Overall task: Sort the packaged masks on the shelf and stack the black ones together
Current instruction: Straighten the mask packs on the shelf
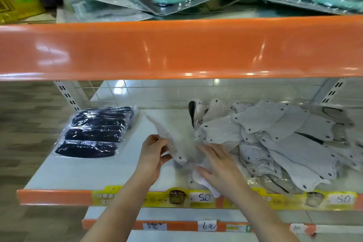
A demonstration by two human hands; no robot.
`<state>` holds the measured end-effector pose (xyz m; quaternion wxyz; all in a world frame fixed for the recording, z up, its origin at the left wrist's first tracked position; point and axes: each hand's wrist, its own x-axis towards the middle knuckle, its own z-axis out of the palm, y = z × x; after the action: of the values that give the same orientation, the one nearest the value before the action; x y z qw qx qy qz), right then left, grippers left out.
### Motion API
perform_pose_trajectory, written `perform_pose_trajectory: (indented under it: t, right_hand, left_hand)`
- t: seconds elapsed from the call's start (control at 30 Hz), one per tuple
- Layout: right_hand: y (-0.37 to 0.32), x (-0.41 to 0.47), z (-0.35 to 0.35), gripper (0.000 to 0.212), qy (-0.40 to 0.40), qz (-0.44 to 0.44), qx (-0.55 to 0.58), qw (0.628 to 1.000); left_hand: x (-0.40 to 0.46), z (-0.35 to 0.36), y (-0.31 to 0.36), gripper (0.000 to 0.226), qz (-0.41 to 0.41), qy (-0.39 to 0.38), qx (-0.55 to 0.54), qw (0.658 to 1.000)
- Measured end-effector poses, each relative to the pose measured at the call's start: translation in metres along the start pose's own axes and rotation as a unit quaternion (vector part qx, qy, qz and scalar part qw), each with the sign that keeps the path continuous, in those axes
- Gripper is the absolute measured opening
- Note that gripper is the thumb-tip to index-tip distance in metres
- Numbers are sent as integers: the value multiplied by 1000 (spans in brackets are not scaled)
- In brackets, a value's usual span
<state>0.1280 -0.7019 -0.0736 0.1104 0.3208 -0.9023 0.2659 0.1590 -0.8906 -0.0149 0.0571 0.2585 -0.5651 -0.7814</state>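
Black packaged masks (94, 133) lie stacked, plastic-wrapped.

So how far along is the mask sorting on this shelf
Done: a neat stack of black masks in clear wrappers sits at the shelf's left. In hand: the left hand holds a pale grey packaged mask, while the right hand rests flat on the loose grey heap. Left: at least one dark mask still shows at the heap's back edge, so more sorting remains.

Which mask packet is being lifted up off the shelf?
The pale grey packet pinched in the left hand, tilted up between the black stack and the grey pile. The others lie flat.
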Motion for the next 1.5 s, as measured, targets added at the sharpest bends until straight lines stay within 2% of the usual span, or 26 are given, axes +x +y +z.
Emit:
perform_pose_trajectory:
  t: [0.17, 0.23, 0.3, 0.37, 0.43, 0.53, 0.6, 0.63, 0.7, 0.73, 0.77, 0.83, 0.93, 1.03, 1.07, 1.1, 1.13, 1.27, 1.37, 1.43, 1.5]
  right_hand:
    - [-37, 20, 21, 68, -67, 14, 72, 995]
    - [-52, 27, 27, 54, -62, 70, 140, 986]
    - [-65, 34, 31, 26, -9, 105, 180, 978]
    - [-75, 43, 30, 9, 19, 173, 202, 964]
    - [-84, 51, 30, 8, 22, 253, 306, 917]
    - [-97, 59, 32, 18, 49, 315, 513, 797]
    - [-104, 63, 38, 17, 80, 347, 558, 750]
    - [-108, 64, 41, 16, 95, 365, 583, 720]
    - [-117, 69, 47, 15, 108, 395, 627, 663]
    - [-122, 72, 49, 14, 95, 401, 638, 650]
    - [-128, 73, 52, 14, 73, 397, 641, 652]
    - [-140, 77, 61, 10, 21, 373, 637, 675]
    - [-155, 83, 77, 6, -47, 347, 573, 741]
    - [-166, 93, 98, 10, -100, 304, 348, 881]
    - [-170, 97, 104, 6, -96, 287, 282, 910]
    - [-175, 100, 108, 15, -83, 276, 241, 927]
    - [-178, 103, 116, 22, -63, 265, 231, 934]
    - [-194, 110, 142, 30, -22, 233, 208, 950]
    - [-201, 107, 156, 52, 24, 125, 47, 991]
    - [-210, 103, 161, 71, 36, 89, -16, 995]
    - [-218, 101, 164, 75, 28, 83, -44, 995]
  left_hand:
    - [-1, -13, 14, 18, -17, -39, -46, 998]
    - [0, -20, 18, 17, -11, -59, -55, 997]
    - [4, -28, 20, 15, 16, -68, -35, 997]
    - [12, -39, 20, 13, 80, -39, 37, 995]
    - [22, -52, 18, 8, 165, -14, 142, 976]
    - [33, -77, 13, 23, 258, -26, 295, 920]
    - [36, -94, 10, 33, 331, -50, 384, 860]
    - [38, -103, 8, 41, 382, -64, 442, 809]
    - [43, -120, 4, 47, 471, -78, 552, 683]
    - [45, -128, 2, 44, 491, -79, 580, 646]
    - [46, -137, 1, 41, 498, -70, 589, 632]
    - [47, -156, 3, 43, 495, -34, 578, 648]
    - [52, -185, 4, 43, 490, 22, 564, 664]
    - [58, -214, 7, 47, 464, 39, 577, 671]
    - [60, -223, 7, 48, 455, 41, 583, 672]
    - [62, -232, 8, 50, 443, 45, 589, 674]
    - [65, -241, 9, 51, 433, 50, 595, 676]
    - [79, -273, 12, 55, 397, 60, 605, 688]
    - [88, -285, 13, 53, 376, 17, 615, 693]
    - [92, -285, 13, 52, 361, 1, 620, 696]
    - [93, -285, 12, 49, 352, -4, 617, 704]
